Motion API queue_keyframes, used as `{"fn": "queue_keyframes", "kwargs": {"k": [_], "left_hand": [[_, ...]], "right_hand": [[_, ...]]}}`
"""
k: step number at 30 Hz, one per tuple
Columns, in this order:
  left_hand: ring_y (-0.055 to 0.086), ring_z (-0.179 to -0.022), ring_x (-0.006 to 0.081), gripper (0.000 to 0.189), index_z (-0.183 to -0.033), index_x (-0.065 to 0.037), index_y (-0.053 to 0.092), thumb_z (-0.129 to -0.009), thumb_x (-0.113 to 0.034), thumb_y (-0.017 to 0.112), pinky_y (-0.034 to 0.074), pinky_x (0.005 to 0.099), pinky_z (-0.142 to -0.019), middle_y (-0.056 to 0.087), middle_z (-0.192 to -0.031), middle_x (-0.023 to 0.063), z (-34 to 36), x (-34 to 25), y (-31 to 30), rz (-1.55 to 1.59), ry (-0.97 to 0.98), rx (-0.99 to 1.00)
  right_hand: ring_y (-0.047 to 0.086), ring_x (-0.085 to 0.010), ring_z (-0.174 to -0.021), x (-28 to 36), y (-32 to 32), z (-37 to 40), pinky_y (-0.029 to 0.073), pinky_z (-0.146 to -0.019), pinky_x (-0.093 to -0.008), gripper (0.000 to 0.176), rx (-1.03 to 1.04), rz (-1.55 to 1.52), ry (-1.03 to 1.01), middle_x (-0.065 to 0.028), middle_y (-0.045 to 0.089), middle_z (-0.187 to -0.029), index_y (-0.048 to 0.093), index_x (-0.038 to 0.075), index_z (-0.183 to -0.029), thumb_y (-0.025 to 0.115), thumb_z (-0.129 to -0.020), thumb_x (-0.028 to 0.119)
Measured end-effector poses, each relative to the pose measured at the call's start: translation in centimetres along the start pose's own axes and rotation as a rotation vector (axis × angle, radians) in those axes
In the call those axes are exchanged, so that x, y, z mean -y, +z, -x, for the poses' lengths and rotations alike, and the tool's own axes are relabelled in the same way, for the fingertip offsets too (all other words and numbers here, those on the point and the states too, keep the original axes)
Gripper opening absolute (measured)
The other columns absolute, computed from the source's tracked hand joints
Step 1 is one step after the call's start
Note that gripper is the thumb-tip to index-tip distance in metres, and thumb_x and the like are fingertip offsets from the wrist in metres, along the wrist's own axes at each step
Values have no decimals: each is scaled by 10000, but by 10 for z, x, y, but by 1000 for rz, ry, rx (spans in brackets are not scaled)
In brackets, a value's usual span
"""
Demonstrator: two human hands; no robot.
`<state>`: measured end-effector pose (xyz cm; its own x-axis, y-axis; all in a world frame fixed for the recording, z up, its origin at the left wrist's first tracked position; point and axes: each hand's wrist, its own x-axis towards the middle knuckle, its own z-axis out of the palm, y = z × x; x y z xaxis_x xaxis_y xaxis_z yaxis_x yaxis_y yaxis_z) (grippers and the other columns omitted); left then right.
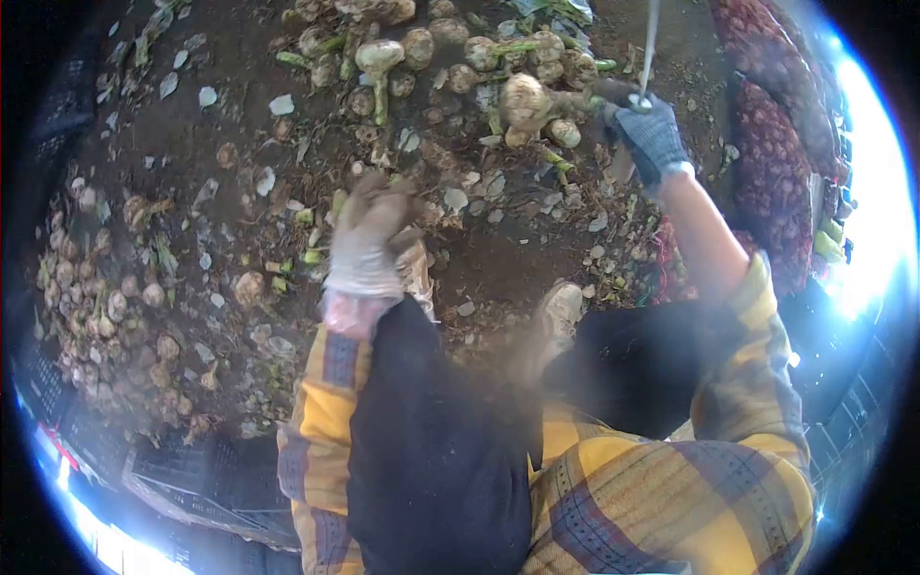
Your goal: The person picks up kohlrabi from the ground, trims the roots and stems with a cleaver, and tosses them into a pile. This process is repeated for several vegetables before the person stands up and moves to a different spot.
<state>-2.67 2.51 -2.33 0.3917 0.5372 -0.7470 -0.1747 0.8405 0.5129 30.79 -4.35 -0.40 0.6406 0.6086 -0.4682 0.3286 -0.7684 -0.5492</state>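
Observation:
Upper right, my right hand (647, 134) in a grey-blue glove is closed at the stem end of a dirty garlic bulb (526, 102), which points left. A thin, pale rod-like tool (652, 46) runs from a small ring against the same hand up past the frame's top; its working part is not visible. My left hand (368, 240), in a white glove soiled brown at the fingers, is over my left knee. Its fingers are loosely spread and somewhat blurred, with nothing seen in them. Ahead of both hands lies a heap of garlic bulbs with cut green stems (380, 59).
Loose garlic bulbs (81, 268) are piled at the left. Dry skins and stem pieces (311, 230) litter the dirt floor. Red mesh sacks of garlic (774, 182) stand along the right. A black plastic crate (206, 484) is at the lower left.

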Motion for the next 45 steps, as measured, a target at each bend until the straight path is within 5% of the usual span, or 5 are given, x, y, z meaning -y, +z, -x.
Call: {"fn": "queue_keyframes", "kwargs": {"k": [11, 15, 33, 36, 45], "left_hand": [[598, -906, 164, 594, -1262, -47, 415, -779, -242, 700, 552, 246, -665, 562, -1094, 85, 17, 11, -2, 308, 46, 410], [587, -855, 154, 559, -1253, -79, 418, -777, -175, 695, 548, 256, -648, 546, -1047, 70, 21, 10, -11, -24, 194, 314], [506, -1080, 237, 732, -1254, -14, 368, -670, -193, 772, 460, 369, -893, 436, -1235, 151, 28, 23, -32, -522, 296, 246], [512, -1075, 236, 759, -1246, -15, 378, -640, -202, 794, 456, 355, -904, 445, -1223, 158, 11, 41, -43, -1132, 910, 177], [496, -1066, 222, 842, -1252, -1, 367, -598, -261, 829, 441, 329, -902, 443, -1180, 128, 44, 30, -41, -704, 418, 249]], "right_hand": [[626, -178, -776, 47, 105, 144, 519, -681, -310, 354, 885, -1152, 666, -79, 643, -850, 574, -14, -1070, 639, -780, 177], [640, -238, -637, 20, 114, 115, 497, -585, -353, 397, 580, 337, -1, -143, 637, -703, 610, -28, -927, 669, -756, 326], [624, -340, -680, 76, 86, 121, 507, -641, -412, 393, 758, 845, -601, -191, 626, -715, 650, 15, -789, 648, -658, 385], [631, -331, -693, 73, 82, 120, 513, -655, -402, 390, 780, 819, -604, -196, 632, -732, 664, 16, -792, 623, -690, 390], [630, -343, -691, 82, 93, 130, 509, -660, -405, 371, 895, 756, -573, -208, 625, -724, 655, -3, -764, 624, -665, 354]]}}
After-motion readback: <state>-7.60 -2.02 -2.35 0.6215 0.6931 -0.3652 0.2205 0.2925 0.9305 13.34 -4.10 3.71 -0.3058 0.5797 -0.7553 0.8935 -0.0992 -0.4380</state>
